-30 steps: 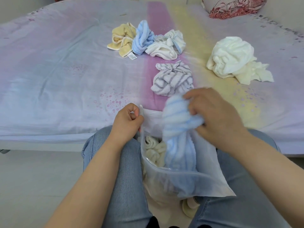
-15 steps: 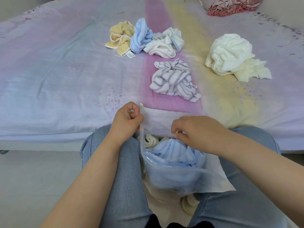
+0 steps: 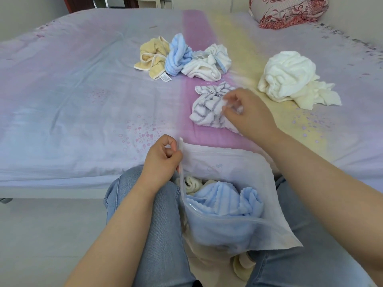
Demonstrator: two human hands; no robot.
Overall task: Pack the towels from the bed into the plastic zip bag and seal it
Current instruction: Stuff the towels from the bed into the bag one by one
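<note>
The clear plastic zip bag point(image 3: 275, 235) stands open on my lap, with a light blue towel point(image 3: 226, 201) and a cream towel point(image 3: 191, 183) inside. My left hand point(image 3: 161, 162) pinches the bag's left rim and holds the mouth open. My right hand point(image 3: 246, 114) is out over the bed on the grey-striped towel point(image 3: 205, 112), its blurred fingertips curled into the cloth. Farther back on the bed lie a yellow towel point(image 3: 152, 56), a blue towel point(image 3: 178, 54) and a white towel with blue trim point(image 3: 207, 65). A big white towel point(image 3: 288, 75) and a cream one point(image 3: 315, 96) lie to the right.
The bed's sheet point(image 3: 83, 104) is pastel purple, pink and yellow. A red-patterned pillow point(image 3: 290, 11) lies at the back right. My knees in jeans point(image 3: 157, 214) sit against the bed's front edge, with pale floor point(image 3: 41, 235) on the left.
My right hand pushed the light blue towel down into the bag, let it go and moved up to the grey-striped towel on the bed. My left hand kept its hold on the rim.
</note>
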